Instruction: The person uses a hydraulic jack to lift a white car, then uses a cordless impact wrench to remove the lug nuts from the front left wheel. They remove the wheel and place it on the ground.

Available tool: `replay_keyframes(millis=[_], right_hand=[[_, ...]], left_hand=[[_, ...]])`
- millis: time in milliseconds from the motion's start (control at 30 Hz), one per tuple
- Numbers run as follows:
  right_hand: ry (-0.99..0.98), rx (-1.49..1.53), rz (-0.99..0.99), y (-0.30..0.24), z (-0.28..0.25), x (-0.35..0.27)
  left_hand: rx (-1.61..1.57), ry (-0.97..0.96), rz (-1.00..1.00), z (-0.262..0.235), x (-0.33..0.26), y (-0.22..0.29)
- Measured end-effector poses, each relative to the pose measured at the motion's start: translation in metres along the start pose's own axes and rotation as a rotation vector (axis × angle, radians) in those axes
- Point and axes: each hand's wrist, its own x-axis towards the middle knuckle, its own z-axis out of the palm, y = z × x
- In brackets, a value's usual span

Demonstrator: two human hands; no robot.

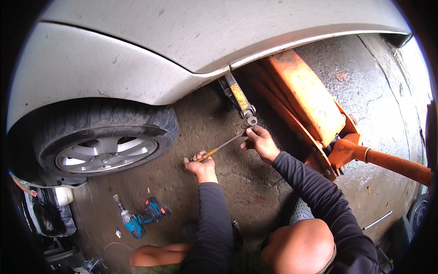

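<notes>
- Screwdriver (223,144): smooth metal rod, plastic-looking handle
- Small jack (239,97): dull metal
- Floor jack (306,98): metal, shiny paint, worn in spots
- Car body (137,29): smooth painted metal (with dirty specks on it)
- Tyre (160,122): matt, bumpy rubber
- Impact wrench (133,223): plastic body, metal nose
- Sleeves (212,219): dull cloth
- Ground (365,82): rough, shiny where wet

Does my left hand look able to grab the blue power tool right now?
Probably not as things stand: your left hand holds the yellow-handled tool, though nothing visible blocks the blue power tool.
</notes>
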Motion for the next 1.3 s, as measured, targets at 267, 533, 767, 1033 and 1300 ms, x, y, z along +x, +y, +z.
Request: replay_keyframes(millis=[267, 533, 767, 1033, 1300], right_hand=[[0.094, -0.033, -0.168, 0.006, 0.009, 0.009], [0.151, 0.028, -0.131, 0.001, 0.007, 0.005], [0.266, -0.414, -0.396, -0.016, -0.009, -0.017], [0.664, -1.786, -0.782, -0.151, -0.100, -0.168], [0.409, -1.734, -0.925, -0.124, -0.124, -0.178]], left_hand=[[0.008, -0.119, -0.211, -0.021, 0.040, -0.008], [0.013, -0.234, -0.495, -0.039, 0.033, -0.009], [0.007, -0.241, -0.448, -0.039, 0.027, -0.017], [0.272, -0.799, 0.093, -0.002, -0.078, 0.032], [0.887, -2.069, 0.498, 0.121, -0.230, -0.060]])
